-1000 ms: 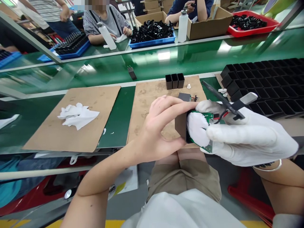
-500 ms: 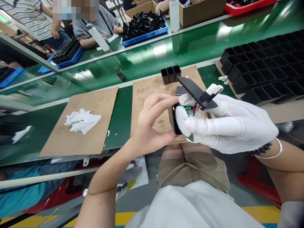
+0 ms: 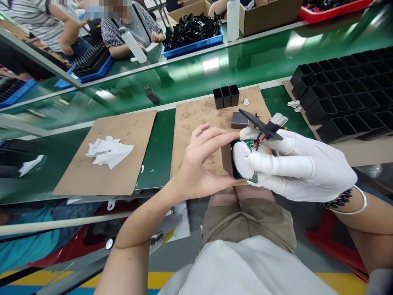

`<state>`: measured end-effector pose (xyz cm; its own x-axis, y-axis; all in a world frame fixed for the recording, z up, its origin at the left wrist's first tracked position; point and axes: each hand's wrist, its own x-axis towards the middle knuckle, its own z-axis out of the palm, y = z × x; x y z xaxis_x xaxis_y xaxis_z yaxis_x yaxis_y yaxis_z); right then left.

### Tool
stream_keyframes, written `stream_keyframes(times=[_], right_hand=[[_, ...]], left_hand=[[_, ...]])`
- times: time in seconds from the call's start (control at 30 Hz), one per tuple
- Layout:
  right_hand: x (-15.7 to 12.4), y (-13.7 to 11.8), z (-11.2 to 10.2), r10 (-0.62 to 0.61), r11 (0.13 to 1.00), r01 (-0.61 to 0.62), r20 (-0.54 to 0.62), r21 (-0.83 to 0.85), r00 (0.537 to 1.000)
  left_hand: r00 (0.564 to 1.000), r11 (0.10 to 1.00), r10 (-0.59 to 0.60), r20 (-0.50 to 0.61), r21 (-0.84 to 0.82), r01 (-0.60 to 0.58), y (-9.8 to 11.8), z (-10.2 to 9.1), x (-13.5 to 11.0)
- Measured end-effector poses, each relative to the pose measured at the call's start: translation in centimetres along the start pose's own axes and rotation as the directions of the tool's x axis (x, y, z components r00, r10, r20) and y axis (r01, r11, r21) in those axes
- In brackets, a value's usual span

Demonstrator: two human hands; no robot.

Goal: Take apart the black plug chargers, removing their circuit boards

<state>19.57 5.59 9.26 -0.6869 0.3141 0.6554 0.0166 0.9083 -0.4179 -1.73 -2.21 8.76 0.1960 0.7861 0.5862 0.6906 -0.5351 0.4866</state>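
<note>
My bare left hand grips a black plastic casing between thumb and fingers, its open end turned to the right. In my white-gloved right hand is a green circuit board with a white pad-like covering on its face. The board's left edge sits at the mouth of the casing; how deep it goes in is hidden. Red and black wires run from the board to a black end plate with pale prongs, above my gloved fingers.
Three black casings and a grey-black block sit on the cardboard. Rows of black casings fill the right side. White gloves lie on the left cardboard. A plug-ended adapter is on the green conveyor; co-workers sit beyond.
The whole scene has shifted slightly in view as the head moved. Both hands keep their holds, and the board remains at the casing's mouth. The adapter has moved left along the conveyor.
</note>
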Motion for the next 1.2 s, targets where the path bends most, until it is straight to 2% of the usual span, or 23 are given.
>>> stream_keyframes(times=[0.17,0.37,0.53,0.67,0.73,0.8,0.87,0.9,0.97,1.03,1.1,1.17,1.2], right_hand=[[-0.3,-0.2,-0.1,0.112,0.994,-0.112,-0.005,-0.001,0.994],[-0.2,-0.4,-0.4,0.070,0.994,-0.069,-0.009,0.080,0.998],[0.6,-0.6,-0.6,0.105,0.992,-0.106,0.015,0.068,0.994],[0.7,0.2,-0.8,0.098,0.974,-0.126,0.149,0.188,0.984],[0.4,1.0,-0.8,0.187,0.943,-0.231,0.193,0.241,0.963],[0.2,1.9,-0.8,0.358,0.875,-0.372,0.102,0.310,0.928],[0.2,2.9,-0.7,0.497,0.782,-0.442,-0.009,0.439,0.868],[0.3,3.4,-0.5,0.535,0.730,-0.459,-0.007,0.506,0.845],[0.6,4.1,0.0,0.538,0.621,-0.507,0.146,0.598,0.830],[0.9,4.6,0.7,0.511,0.503,-0.578,0.318,0.643,0.799],[1.0,4.7,1.3,0.511,0.428,-0.603,0.370,0.674,0.776],[0.9,4.6,1.7,0.541,0.421,-0.597,0.340,0.683,0.769],[0.9,4.6,1.9,0.557,0.447,-0.597,0.315,0.666,0.768]], left_hand=[[0.999,0.999,0.044,-0.033,-0.001,-0.044,0.2,0.1,-0.1],[0.996,0.998,0.062,-0.064,-0.022,-0.063,0.0,0.3,0.0],[0.995,0.997,0.065,-0.074,-0.047,-0.069,-0.3,0.4,-0.1],[0.997,0.997,-0.060,-0.040,-0.059,0.057,-0.7,0.8,0.0],[0.986,0.978,-0.162,-0.029,-0.137,0.156,-1.3,1.2,-0.2],[0.962,0.921,-0.274,0.009,-0.286,0.265,-2.3,1.6,-0.5],[0.926,0.811,-0.351,0.136,-0.450,0.374,-3.1,1.8,-0.9],[0.908,0.742,-0.354,0.222,-0.525,0.417,-3.4,1.9,-1.0],[0.870,0.581,-0.307,0.387,-0.648,0.493,-3.6,2.0,-1.2],[0.834,0.412,-0.266,0.484,-0.725,0.552,-3.4,2.1,-1.3],[0.798,0.292,-0.271,0.539,-0.744,0.601,-3.0,2.2,-1.3],[0.772,0.267,-0.288,0.567,-0.727,0.633,-2.8,2.3,-1.3],[0.772,0.301,-0.307,0.556,-0.713,0.633,-2.7,2.4,-1.4]])
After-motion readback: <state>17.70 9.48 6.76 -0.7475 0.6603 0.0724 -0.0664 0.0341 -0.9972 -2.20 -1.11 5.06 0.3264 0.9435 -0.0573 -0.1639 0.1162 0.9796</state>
